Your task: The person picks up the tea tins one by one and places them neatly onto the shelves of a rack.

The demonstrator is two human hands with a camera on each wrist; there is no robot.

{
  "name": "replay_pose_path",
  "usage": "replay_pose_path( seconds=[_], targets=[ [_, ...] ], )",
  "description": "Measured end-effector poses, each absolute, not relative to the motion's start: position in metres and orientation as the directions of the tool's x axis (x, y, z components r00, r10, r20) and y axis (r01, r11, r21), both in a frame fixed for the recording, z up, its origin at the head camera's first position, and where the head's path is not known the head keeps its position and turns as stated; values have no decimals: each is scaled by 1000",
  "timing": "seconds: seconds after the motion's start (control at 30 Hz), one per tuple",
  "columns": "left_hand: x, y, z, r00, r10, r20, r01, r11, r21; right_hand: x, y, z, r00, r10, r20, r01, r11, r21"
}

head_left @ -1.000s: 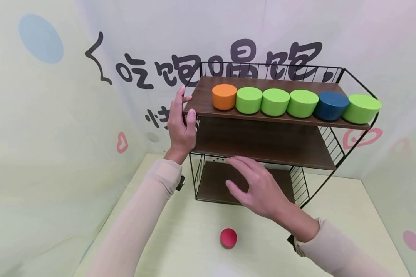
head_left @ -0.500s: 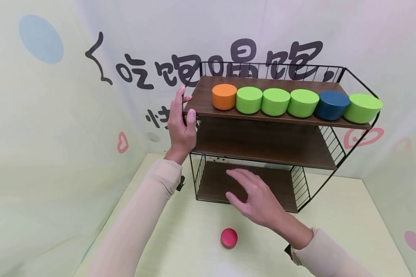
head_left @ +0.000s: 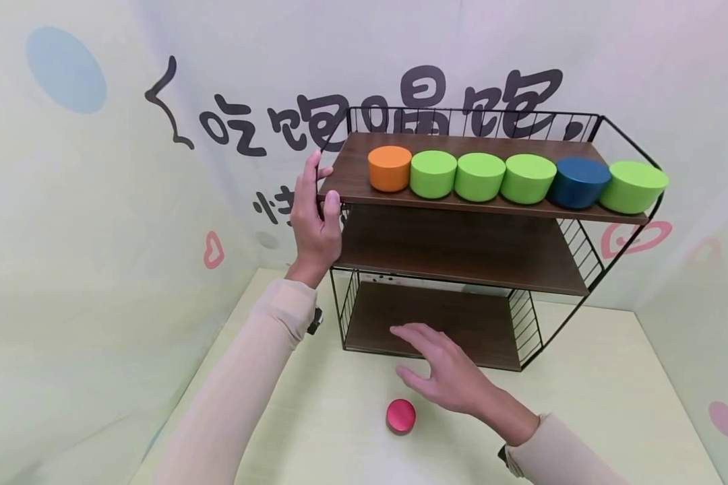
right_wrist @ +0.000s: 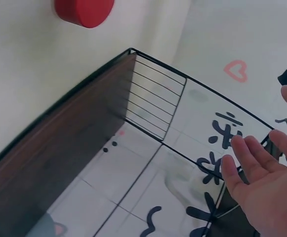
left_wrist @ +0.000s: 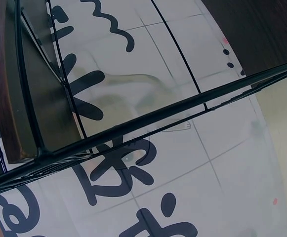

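My left hand [head_left: 317, 222] holds the upper left corner of a three-tier shelf rack [head_left: 461, 252] of dark wood boards and black wire. Its thumb lies at the front edge of the top board and its fingers reach around the side frame. In the left wrist view only a sliver of that hand shows at the lower left corner. My right hand [head_left: 449, 374] hovers with spread fingers in front of the bottom board, holding nothing. Just left of and below it, a red round block [head_left: 401, 416] sits on the table. The right wrist view also has this red block [right_wrist: 86, 10] at its top edge.
Along the front of the top board stand an orange round block [head_left: 389, 170], three green round blocks [head_left: 433, 175] side by side, a blue round block [head_left: 579, 183] and another green round block [head_left: 633, 188] at the right end. A printed cloth [head_left: 218, 54] hangs around the pale table [head_left: 315, 411].
My right hand has moved down from the middle board's front edge toward the red block, with fingers still spread. The left hand stays on the rack's corner, and the blocks keep their places.
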State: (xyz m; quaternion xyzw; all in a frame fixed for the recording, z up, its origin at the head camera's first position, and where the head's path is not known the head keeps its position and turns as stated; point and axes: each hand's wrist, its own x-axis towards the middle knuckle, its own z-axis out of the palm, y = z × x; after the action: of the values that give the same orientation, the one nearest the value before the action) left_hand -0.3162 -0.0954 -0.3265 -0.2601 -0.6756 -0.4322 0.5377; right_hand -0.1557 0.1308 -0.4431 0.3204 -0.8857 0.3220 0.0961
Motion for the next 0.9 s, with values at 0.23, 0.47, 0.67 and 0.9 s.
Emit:
replay_pose_path(
  seconds=[0.23,0.47,0.67,0.9],
  targets=[
    [-318,-95,-327,-278,-117,953,822,485,299,-154,133,-463,-794,-550,259,-594,611,-523],
    [-317,-95,-327,-279,-118,953,819,488,300,-155,136,-486,-788,-579,207,-585,601,-546],
    [-318,-95,-327,-273,-117,955,823,486,295,-154,137,-512,-799,-578,165,-560,617,-552],
    [-319,-94,-327,-263,-117,958,831,476,286,-148,136,-535,-814,-574,92,-515,639,-571]
  ],
)
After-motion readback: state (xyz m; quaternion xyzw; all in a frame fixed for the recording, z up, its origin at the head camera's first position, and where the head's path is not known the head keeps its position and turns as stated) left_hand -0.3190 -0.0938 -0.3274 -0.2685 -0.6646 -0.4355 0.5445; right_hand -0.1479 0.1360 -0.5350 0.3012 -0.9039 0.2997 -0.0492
